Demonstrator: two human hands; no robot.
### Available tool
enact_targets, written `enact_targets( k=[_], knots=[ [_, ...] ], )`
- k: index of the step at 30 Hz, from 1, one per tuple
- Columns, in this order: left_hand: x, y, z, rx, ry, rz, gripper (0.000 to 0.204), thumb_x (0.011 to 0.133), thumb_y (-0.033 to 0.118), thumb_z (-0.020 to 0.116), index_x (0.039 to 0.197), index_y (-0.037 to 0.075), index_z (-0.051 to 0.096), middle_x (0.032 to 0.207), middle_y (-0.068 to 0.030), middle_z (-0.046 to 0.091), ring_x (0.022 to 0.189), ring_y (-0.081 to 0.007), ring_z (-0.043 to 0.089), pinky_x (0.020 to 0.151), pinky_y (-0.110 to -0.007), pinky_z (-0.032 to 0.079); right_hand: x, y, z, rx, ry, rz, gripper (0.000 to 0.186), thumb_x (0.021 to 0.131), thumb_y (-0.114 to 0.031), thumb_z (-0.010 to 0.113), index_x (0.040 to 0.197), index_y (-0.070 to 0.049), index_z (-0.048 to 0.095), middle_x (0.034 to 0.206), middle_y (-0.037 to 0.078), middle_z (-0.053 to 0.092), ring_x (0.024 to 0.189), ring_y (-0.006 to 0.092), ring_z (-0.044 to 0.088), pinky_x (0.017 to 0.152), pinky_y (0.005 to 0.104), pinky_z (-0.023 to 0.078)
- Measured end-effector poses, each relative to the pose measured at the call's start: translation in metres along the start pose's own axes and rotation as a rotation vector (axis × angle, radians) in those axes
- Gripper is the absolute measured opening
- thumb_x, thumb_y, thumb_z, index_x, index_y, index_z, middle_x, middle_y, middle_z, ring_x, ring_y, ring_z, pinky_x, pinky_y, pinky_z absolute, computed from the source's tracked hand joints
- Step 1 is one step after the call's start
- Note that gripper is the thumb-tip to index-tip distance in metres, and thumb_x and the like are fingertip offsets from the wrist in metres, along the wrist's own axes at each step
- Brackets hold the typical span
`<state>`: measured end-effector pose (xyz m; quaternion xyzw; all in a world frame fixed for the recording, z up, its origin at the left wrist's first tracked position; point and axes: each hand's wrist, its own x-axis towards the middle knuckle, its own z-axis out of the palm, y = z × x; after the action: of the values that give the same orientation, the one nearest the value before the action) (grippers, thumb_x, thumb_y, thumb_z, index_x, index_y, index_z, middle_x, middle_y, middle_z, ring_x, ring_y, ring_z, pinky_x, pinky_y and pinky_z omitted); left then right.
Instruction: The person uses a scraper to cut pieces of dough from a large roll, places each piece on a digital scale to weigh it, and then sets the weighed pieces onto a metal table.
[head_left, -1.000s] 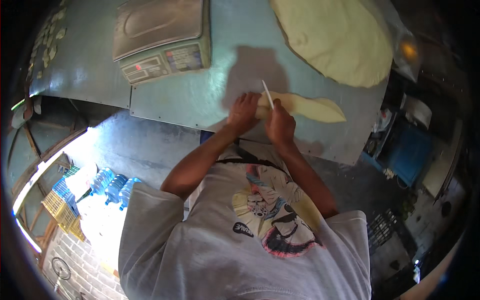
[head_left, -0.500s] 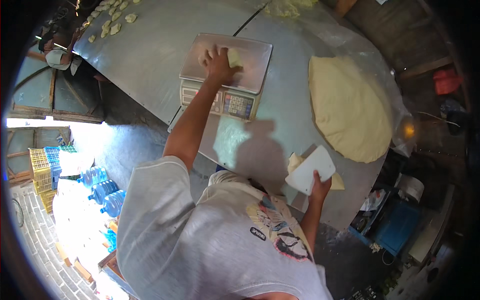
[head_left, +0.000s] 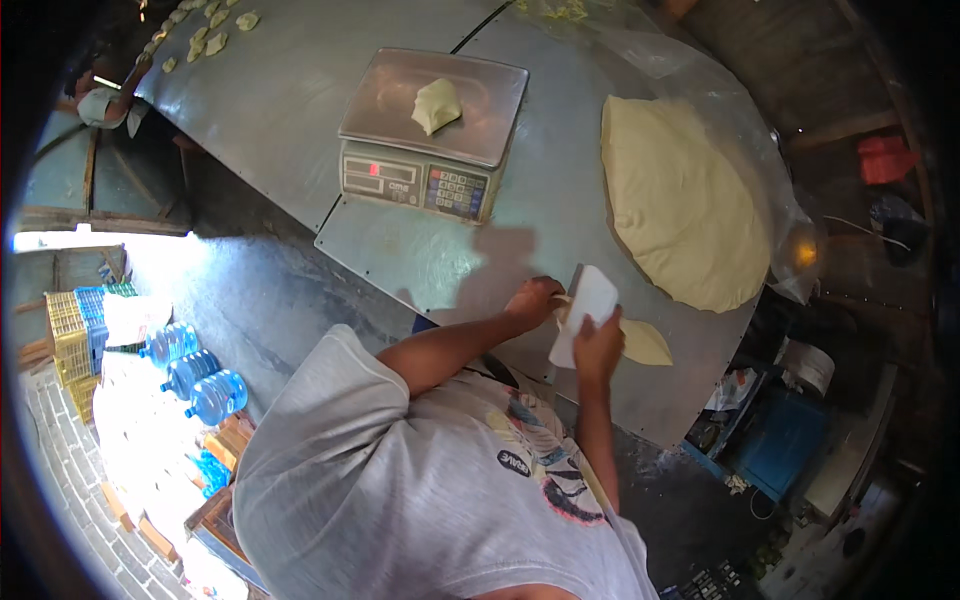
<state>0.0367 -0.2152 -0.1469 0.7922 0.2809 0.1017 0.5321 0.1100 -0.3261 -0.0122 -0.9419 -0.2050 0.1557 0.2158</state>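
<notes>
My left hand point(head_left: 535, 300) is closed on the near end of a pale dough strip point(head_left: 645, 345) at the table's front edge. My right hand point(head_left: 600, 342) grips a white flat scraper point(head_left: 585, 310), held upright over that strip and hiding part of it. Beyond my hands, a lump of dough point(head_left: 436, 105) rests on the steel pan point(head_left: 370, 105) of a digital scale point(head_left: 410, 185). A large slab of dough point(head_left: 685, 205) lies to the right, partly bordered by clear plastic point(head_left: 785, 240).
The metal table point(head_left: 250, 115) carries several small dough pieces point(head_left: 215, 42) at the far left, near another person point(head_left: 110, 100). On the floor at left stand water jugs point(head_left: 215, 398) and stacked crates point(head_left: 70, 340). A blue bin point(head_left: 785, 450) is at lower right.
My left hand has left the scale, leaving the dough lump on it, and returned to the strip. The scraper has turned more upright in my right hand, slightly left of before.
</notes>
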Motion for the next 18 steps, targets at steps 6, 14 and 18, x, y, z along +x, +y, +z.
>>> enact_targets(
  k=[6,14,18],
  knots=[
    [0.019,-0.002,-0.029,-0.353,0.281,-0.525,0.017,0.086,0.017,0.070,0.095,0.002,0.067,0.086,-0.0108,0.061,0.085,-0.0268,0.064,0.081,-0.040,0.054,0.059,-0.014,0.076,0.143,-0.079,-0.094,0.050,0.083,-0.013,0.073,0.124,0.005,0.051,0.104,0.029,0.067,0.099,0.0464,0.065,0.087,0.0487,0.051],
    [0.087,0.107,-0.262,0.295,1.077,0.309,0.044,0.089,0.022,0.065,0.124,0.005,0.045,0.124,-0.0190,0.049,0.117,-0.0354,0.048,0.099,-0.050,0.040,0.026,0.058,0.023,0.802,-0.049,-0.074,0.043,0.085,-0.001,0.069,0.125,0.005,0.053,0.118,0.013,0.063,0.108,0.0237,0.060,0.098,0.0348,0.044],
    [0.108,0.057,-0.270,0.770,0.945,0.114,0.057,0.084,0.014,0.064,0.136,0.003,0.043,0.137,-0.0232,0.044,0.128,-0.0430,0.041,0.106,-0.056,0.033,0.012,0.117,-0.013,0.770,-0.055,-0.041,0.046,0.085,0.001,0.068,0.128,0.006,0.052,0.121,0.014,0.062,0.110,0.0238,0.060,0.098,0.0349,0.044]
  ],
)
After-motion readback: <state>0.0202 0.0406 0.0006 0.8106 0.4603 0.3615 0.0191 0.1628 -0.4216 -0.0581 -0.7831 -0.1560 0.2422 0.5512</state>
